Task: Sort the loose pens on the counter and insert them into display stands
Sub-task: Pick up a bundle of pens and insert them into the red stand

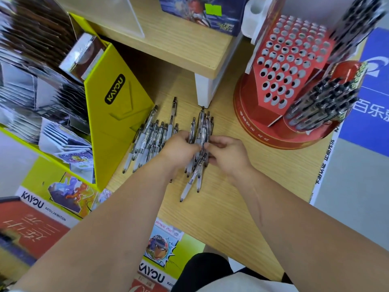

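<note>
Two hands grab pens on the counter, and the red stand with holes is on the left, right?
No. The head view shows the red stand on the right. Left hand and right hand do grab pens on the counter.

Yellow KAYOU display rack (pixel 117 114), left, its tiers filled with card packs (pixel 31 85); a silver foil box (pixel 82 53) at its upper corner. Wooden shelf riser (pixel 179 45) on a white leg (pixel 205 89), bearing a blue picture box (pixel 200 11) with a green sticker (pixel 213 9). Blue sign (pixel 370 85), far right, with white characters. KAYOU poster (pixel 63 197), lower left.
</note>
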